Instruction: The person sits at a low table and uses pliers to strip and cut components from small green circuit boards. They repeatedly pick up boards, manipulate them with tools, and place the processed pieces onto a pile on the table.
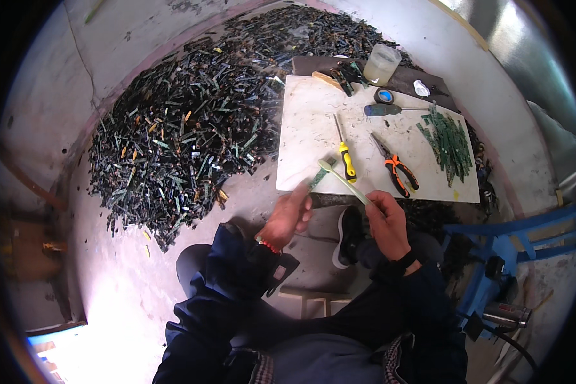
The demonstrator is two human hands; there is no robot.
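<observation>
My left hand (287, 221), a red bead bracelet at its wrist, is closed on a narrow green circuit board strip (316, 180) that points up and away over the board's near edge. My right hand (388, 221) grips the handle of a pale green toothbrush (348, 184). The brush head lies over the far end of the strip; whether the bristles touch it I cannot tell. Just beyond, a yellow-and-black screwdriver (346, 160) lies on the white board (304, 121). To its right are orange-and-black pliers (397, 168). Several green strips (451, 144) are heaped at the board's right.
A big pile of dark strips (192, 134) covers the floor at left and far back. Behind the board stand a plastic jar of cloudy liquid (382, 66) and a tape roll (383, 96); a blue-handled screwdriver (385, 110) lies near. A blue frame (493, 256) is at right.
</observation>
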